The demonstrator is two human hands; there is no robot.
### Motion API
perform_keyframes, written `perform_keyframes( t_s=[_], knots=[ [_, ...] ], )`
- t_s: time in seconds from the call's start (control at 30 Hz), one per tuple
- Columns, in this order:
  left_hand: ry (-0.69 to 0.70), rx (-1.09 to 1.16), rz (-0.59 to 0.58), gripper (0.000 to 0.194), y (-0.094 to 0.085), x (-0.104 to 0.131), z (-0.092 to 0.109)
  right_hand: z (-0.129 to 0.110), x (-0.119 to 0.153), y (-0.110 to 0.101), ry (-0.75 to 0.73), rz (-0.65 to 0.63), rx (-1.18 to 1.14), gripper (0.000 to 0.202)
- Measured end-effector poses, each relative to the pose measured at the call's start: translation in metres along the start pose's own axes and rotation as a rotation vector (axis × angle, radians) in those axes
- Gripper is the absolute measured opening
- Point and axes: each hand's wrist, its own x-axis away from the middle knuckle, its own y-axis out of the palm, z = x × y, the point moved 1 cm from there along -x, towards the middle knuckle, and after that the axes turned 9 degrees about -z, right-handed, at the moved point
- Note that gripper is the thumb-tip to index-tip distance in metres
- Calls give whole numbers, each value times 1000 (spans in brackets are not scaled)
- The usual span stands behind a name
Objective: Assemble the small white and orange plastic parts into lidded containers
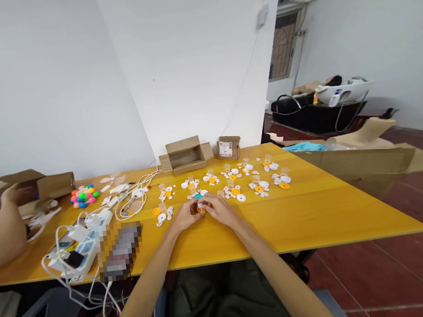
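Observation:
Close together at the middle of the yellow table, my left hand [186, 215] and my right hand [218, 208] curl their fingers around a small orange plastic part [201, 208] with some white on it. Fingers cover most of this part. Just beyond them lies a teal plastic ring [198, 196]. Small groups of parts surround the hands: an orange ring [156, 212] and a white disc [161, 217] on the left, another white disc [241, 198] and an orange ring [235, 191] on the right. Clear plastic cups [230, 182] stand among several small white pieces.
An open cardboard box [186, 156] and a smaller box [228, 147] stand against the wall. On the left are a phone [121, 252], a power strip [87, 251] with white cables, and colourful balls [84, 195]. Another person's arm [8, 230] reaches into a box [56, 185].

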Motion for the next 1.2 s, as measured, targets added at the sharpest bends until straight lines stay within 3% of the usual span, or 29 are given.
perform_keyframes(
  t_s=[0.3,0.4,0.53,0.8,0.97,1.2],
  knots=[
    [-48,0,20,25,1,0,-2,3,-1,-10,124,219,-75,20],
    [-46,23,29,24,1,0,-2,16,-1,-8,252,130,-177,22],
    [-25,67,45,27,-1,-1,-1,26,-2,0,382,20,-477,19],
    [-11,145,204,32,-7,-4,-2,11,0,6,503,-65,-1089,12],
    [16,210,252,33,-7,-3,4,4,-2,10,548,-17,-1292,10],
    [27,233,257,32,-6,-4,9,4,-2,11,586,45,-1351,11]
  ],
)
